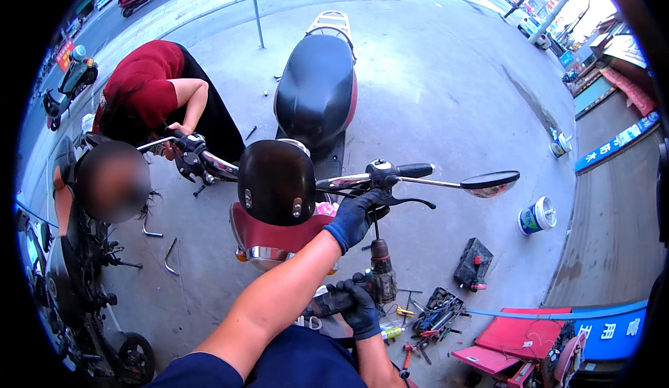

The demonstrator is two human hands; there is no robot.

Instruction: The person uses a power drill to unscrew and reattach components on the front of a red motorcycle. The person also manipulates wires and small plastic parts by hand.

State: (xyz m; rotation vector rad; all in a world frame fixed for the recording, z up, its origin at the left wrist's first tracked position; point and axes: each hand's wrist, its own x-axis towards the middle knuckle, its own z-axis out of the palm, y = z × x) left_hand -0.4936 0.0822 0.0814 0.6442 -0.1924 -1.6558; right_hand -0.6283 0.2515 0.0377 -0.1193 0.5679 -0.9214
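A red scooter with a dark seat (315, 88) stands in front of me, its handlebar (346, 181) towards me. My left hand (355, 215), in a dark blue glove, is closed around the handlebar's right part, beside the brake lever (416, 202). A cordless drill (382, 276) is gripped in my gloved right hand (360, 309), low and close to my body. Its long thin bit points up to the underside of the handlebar, near my left fingers; the tip is hidden. A black helmet-like front cover (276, 183) sits at the handlebar's middle. A mirror (490, 183) sticks out to the right.
At the left, a person in a red shirt (150, 85) bends with a hand at the other grip. A black motorbike (77, 283) stands nearer. On the ground lie a tool tray (437, 313), a black case (474, 264), a white bucket (537, 216) and a hex key (170, 257).
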